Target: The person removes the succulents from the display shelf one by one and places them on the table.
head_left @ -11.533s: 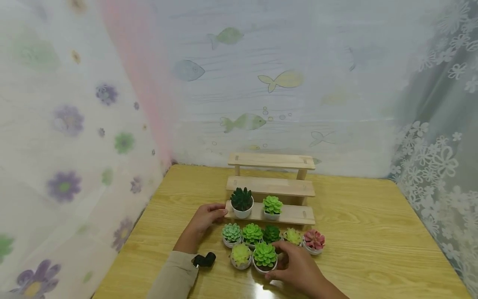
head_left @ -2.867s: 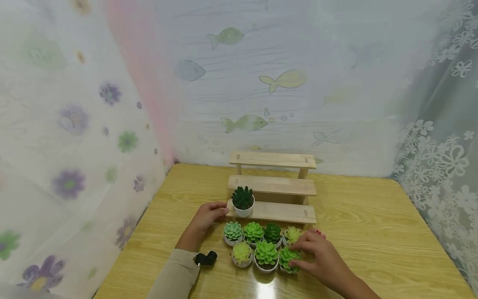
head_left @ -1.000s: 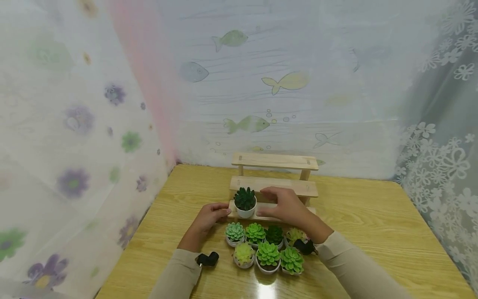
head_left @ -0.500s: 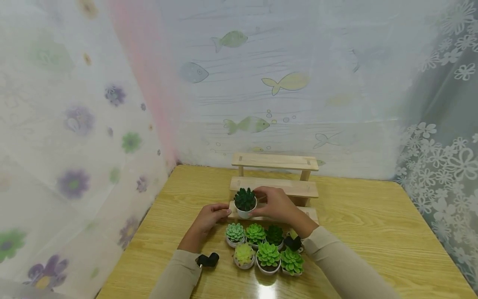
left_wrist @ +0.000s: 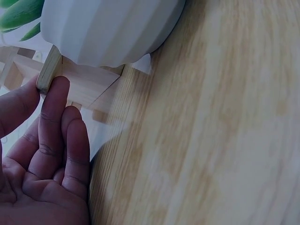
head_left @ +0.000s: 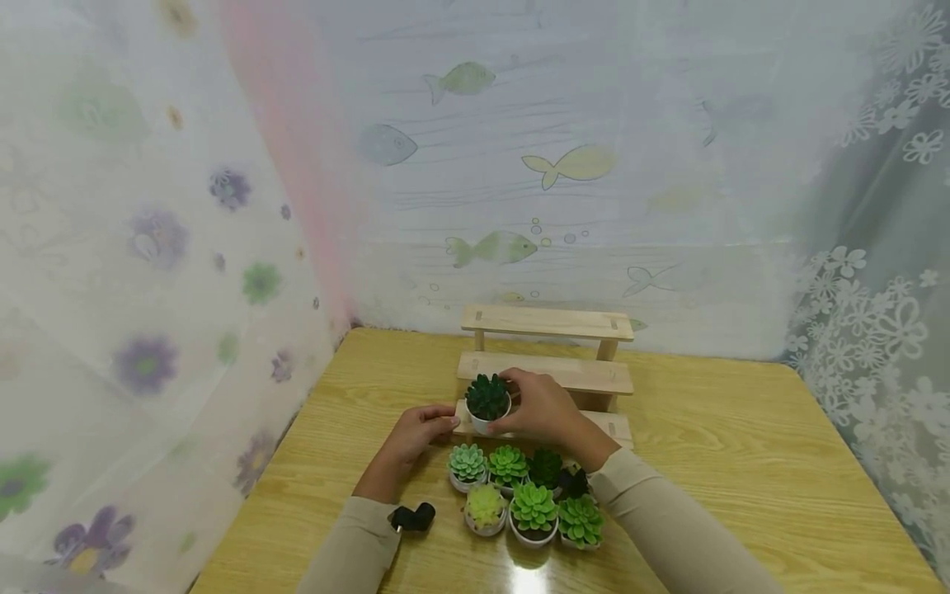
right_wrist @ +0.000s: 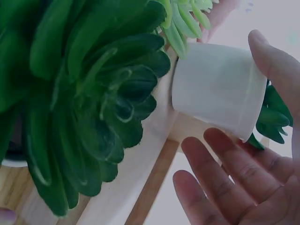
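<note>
On the lowest step of a wooden tiered shelf (head_left: 545, 371) sits a dark green succulent in a white pot (head_left: 487, 400). My right hand (head_left: 545, 408) holds this pot from its right side; in the right wrist view the thumb lies at the rim of the white pot (right_wrist: 218, 89), with fingers along the opposite side. My left hand (head_left: 411, 437) pinches the left end of that step between thumb and forefinger, and the step's end (left_wrist: 49, 70) shows in the left wrist view. In front stand several potted succulents, among them a pale blue-green one (head_left: 467, 464) and a yellow one (head_left: 485, 507).
A large bright green succulent (head_left: 533, 507) and a smaller one (head_left: 580, 520) stand in the front row. A dark green plant (right_wrist: 93, 93) looms close in the right wrist view. My right sleeve (head_left: 668, 520) covers the right end of the rows. Wood-grain table (head_left: 727, 445) surrounds everything.
The small bright green succulent has moved from the lowest step to the front row's right end. My right hand then came to the dark green succulent's pot and closed on it. Left hand stays put.
</note>
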A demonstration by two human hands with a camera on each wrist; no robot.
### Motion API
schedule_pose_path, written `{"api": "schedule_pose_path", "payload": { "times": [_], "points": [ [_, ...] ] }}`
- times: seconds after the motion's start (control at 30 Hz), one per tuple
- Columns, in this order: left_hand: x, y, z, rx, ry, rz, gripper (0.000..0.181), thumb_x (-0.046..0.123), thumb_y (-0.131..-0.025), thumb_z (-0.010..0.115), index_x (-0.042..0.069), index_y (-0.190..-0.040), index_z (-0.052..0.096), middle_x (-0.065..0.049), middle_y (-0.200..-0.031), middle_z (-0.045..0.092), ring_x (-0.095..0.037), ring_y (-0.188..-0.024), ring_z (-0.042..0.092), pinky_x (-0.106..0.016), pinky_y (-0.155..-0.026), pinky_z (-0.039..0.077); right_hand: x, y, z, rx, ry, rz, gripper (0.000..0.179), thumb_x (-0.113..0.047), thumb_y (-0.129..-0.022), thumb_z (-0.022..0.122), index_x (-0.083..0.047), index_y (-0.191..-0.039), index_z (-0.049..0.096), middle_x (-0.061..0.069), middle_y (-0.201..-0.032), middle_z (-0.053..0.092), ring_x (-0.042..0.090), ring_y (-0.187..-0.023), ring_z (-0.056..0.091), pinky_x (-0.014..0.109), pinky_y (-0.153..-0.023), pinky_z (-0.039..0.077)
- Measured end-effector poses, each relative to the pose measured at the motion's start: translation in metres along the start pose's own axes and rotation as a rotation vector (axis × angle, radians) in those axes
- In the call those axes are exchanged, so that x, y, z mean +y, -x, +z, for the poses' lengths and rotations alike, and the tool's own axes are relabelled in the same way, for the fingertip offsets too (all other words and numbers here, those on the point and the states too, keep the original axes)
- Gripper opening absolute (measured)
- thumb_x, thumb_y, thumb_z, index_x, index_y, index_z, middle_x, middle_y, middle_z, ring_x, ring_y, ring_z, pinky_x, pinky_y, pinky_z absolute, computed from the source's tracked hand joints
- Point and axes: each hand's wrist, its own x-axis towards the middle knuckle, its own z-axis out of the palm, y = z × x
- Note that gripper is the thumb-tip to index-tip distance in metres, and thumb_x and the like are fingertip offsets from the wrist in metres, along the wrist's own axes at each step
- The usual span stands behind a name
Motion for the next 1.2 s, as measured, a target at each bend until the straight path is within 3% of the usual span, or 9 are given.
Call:
{"api": "schedule_pose_path", "payload": {
  "times": [0.5,0.67,0.87,1.07,1.2],
  "points": [
    [0.000,-0.002,0.002,0.000,-0.003,0.034,0.038,0.024,-0.098,0.074,0.002,-0.128,0.072,-0.008,-0.107,0.075,-0.020,-0.091,0.071,-0.036,-0.084,0.058,0.006,0.006,-0.007,0.060,-0.040,-0.011,0.082,-0.045,-0.069,0.097,-0.018,-0.139,0.061,-0.001,-0.114,0.073,0.012,-0.095,0.071,0.038,-0.081,0.059],
    [0.001,0.001,0.003,0.001,0.001,0.051,0.037,0.022,-0.098,0.073,0.000,-0.128,0.071,-0.006,-0.105,0.075,-0.022,-0.091,0.071,-0.039,-0.084,0.058,0.013,0.014,-0.015,0.078,-0.113,-0.029,0.079,-0.040,-0.071,0.097,-0.018,-0.138,0.060,-0.001,-0.116,0.071,0.008,-0.090,0.071,0.034,-0.078,0.059],
    [0.001,0.002,0.003,-0.009,-0.003,0.052,0.039,0.024,-0.097,0.074,0.002,-0.129,0.071,-0.006,-0.106,0.075,-0.025,-0.095,0.072,-0.042,-0.087,0.058,0.021,0.032,-0.027,0.093,-0.283,-0.014,0.075,-0.030,-0.073,0.097,-0.016,-0.135,0.058,0.007,-0.124,0.069,0.020,-0.102,0.075,0.039,-0.081,0.061],
    [-0.001,0.002,0.000,-0.007,-0.031,0.056,0.038,0.026,-0.098,0.073,0.003,-0.129,0.071,-0.008,-0.108,0.075,-0.022,-0.092,0.071,-0.037,-0.085,0.058,0.028,0.047,-0.036,0.149,-0.238,-0.012,0.081,-0.036,-0.072,0.096,-0.014,-0.138,0.055,0.010,-0.133,0.064,0.027,-0.109,0.072,0.043,-0.085,0.061],
    [-0.001,0.003,-0.001,-0.007,-0.040,0.052,0.038,0.028,-0.098,0.073,0.005,-0.130,0.071,-0.008,-0.110,0.074,-0.020,-0.092,0.071,-0.035,-0.084,0.057,0.028,0.059,-0.041,0.168,-0.255,-0.023,0.084,-0.037,-0.073,0.096,-0.016,-0.143,0.055,0.010,-0.132,0.064,0.025,-0.103,0.071,0.035,-0.078,0.062]
  ]
}}
